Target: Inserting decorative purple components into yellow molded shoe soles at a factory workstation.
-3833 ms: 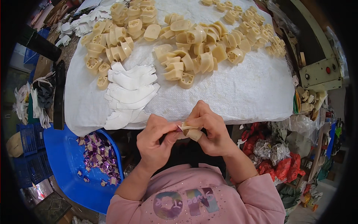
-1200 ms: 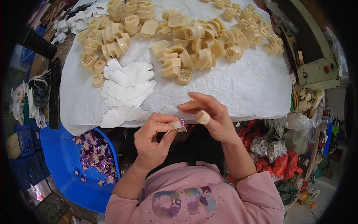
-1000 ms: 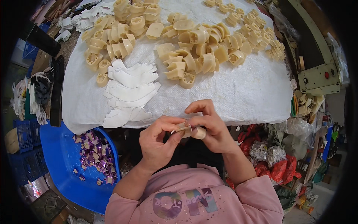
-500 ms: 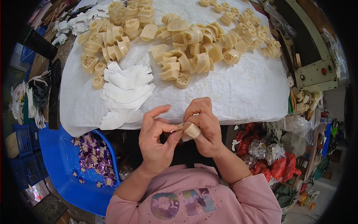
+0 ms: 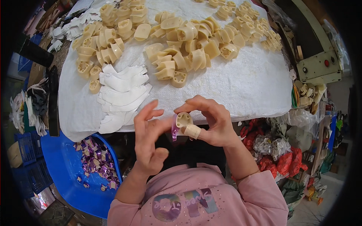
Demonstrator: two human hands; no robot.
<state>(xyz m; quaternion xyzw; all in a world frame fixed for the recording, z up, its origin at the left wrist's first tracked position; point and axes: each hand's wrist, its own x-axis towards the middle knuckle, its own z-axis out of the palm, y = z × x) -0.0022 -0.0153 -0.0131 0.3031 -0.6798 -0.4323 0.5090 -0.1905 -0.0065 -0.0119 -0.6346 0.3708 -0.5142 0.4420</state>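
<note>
In my right hand is a beige plastic shoe heel, pinched between fingers and thumb, its hollow end with several holes facing up. A strip of shiny purple covering lies along the heel's left side. Tan tape wraps my right thumb. My left hand is open, its fingers spread and one fingertip at the purple side. Just beyond it, overlapping white cut pieces lie on the white woven sheet. Many bare beige heels are heaped further back.
At the lower left, a blue plastic basin holds purple-covered heels. More white pieces lie at the far left. A machine with a red button stands at the right, above red and clear plastic bags.
My left hand has opened from its pinch and drawn slightly left. My right hand has turned the heel, so its holed end and the purple side now show.
</note>
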